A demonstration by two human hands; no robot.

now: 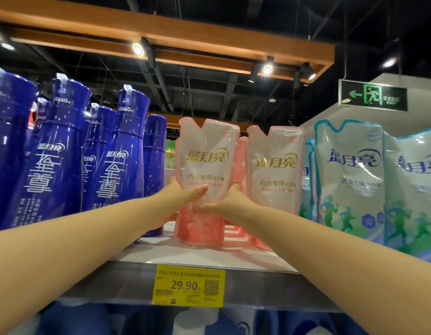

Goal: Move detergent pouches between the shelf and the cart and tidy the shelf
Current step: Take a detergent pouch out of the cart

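- Lower centre of the frame: a yellow paper price tag (188, 285) sits on the front lip of the grey metal shelf (270, 281).
- Centre of the frame: the left hand (183, 197) and right hand (225, 204) meet, thumbs across the front. This two-handed grip is closed round the waist of a pink translucent detergent pouch (204, 163).
- The pouch stands upright near the shelf's front, its long axis vertical. Most of its body rises above the grip. Its base seems to rest on the shelf, though it may be slightly lifted.
- Both hands are equally near, so I judge any pull would run straight back along the forearms.
- Close beside it are a second pink pouch (275, 170) to the right and tall dark blue plastic bottles (118, 160) to the left.
- The cart is not in view.
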